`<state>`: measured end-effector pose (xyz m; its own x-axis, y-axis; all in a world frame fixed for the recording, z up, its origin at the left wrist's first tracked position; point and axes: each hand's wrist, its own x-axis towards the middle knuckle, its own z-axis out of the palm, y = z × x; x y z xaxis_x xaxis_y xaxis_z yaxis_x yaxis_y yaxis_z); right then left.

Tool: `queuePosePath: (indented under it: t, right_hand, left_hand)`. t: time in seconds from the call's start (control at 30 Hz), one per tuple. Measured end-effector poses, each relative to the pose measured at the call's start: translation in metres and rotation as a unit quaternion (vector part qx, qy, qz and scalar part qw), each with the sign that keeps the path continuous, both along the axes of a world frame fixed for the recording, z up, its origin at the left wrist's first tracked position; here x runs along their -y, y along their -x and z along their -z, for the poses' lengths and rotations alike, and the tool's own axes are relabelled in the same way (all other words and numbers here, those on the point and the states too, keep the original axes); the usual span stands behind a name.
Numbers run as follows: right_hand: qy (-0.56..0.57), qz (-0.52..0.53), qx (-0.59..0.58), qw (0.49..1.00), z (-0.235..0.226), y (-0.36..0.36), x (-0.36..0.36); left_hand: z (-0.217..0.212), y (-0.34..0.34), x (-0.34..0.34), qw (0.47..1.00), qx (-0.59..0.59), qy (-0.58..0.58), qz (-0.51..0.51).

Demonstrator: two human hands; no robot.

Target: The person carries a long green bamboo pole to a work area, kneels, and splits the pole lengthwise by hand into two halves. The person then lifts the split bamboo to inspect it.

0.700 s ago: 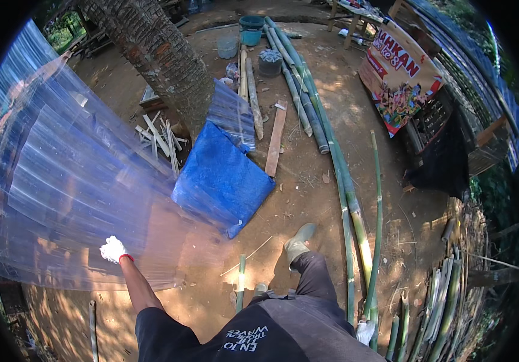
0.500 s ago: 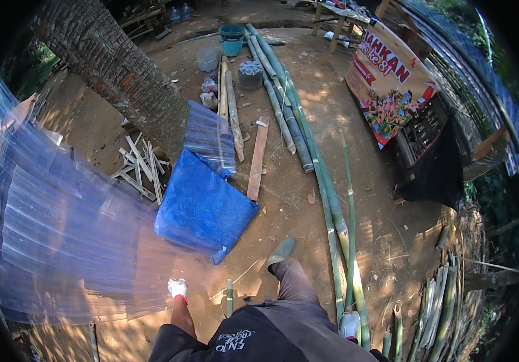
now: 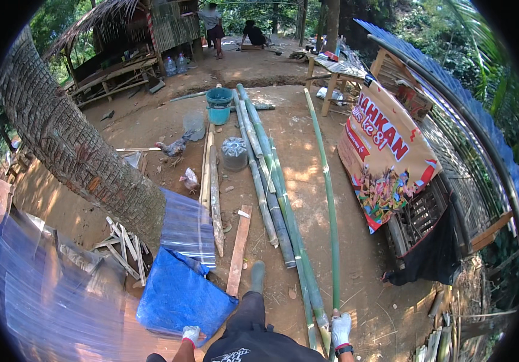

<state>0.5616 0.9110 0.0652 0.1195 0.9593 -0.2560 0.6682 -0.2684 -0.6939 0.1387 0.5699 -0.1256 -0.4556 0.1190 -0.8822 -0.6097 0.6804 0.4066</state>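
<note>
My left hand (image 3: 191,333), in a white glove, is curled into a fist at the lower edge, beside the blue tarp (image 3: 178,295). It seems to grip the near corner of a large clear corrugated sheet (image 3: 48,289) that fills the lower left. My right hand (image 3: 340,329), also gloved, hangs with its fingers apart by my right side. It holds nothing and sits just over the near ends of the long green bamboo poles (image 3: 283,223). My dark trouser leg and boot (image 3: 257,279) step forward between the hands.
A thick palm trunk (image 3: 78,157) leans across the left. Wooden planks (image 3: 239,250), a second corrugated sheet (image 3: 188,226), split wood scraps (image 3: 123,247), buckets (image 3: 219,104), chickens (image 3: 190,179), a colourful banner (image 3: 386,163) and a fence stand around. People stand by a hut far back.
The view has lifted from the ground toward the yard. The clear sheet now sits lower and further left. My left hand has dropped closer to my body, and my right hand has come into view.
</note>
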Motion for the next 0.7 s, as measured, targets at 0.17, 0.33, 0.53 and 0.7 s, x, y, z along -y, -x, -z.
queuePosePath:
  t: [0.17, 0.33, 0.53, 0.7]
  right_hand:
    - [0.048, 0.095, -0.028, 0.994, 0.026, 0.049, -0.134]
    - [0.029, 0.054, 0.045, 0.997, 0.003, 0.076, -0.23]
    - [0.009, 0.022, 0.034, 0.999, -0.053, 0.16, -0.363]
    - [-0.035, -0.001, 0.025, 0.999, 0.027, 0.182, -0.528]
  left_hand:
    - [0.054, 0.07, -0.166, 0.953, -0.07, 0.153, 0.254]
    - [-0.03, 0.123, -0.503, 0.545, -0.352, -0.092, 0.756]
    - [-0.135, 0.123, -0.789, 0.833, 0.016, -0.407, 0.375]
    - [-0.216, 0.014, -0.976, 0.828, 0.104, -0.469, 0.289]
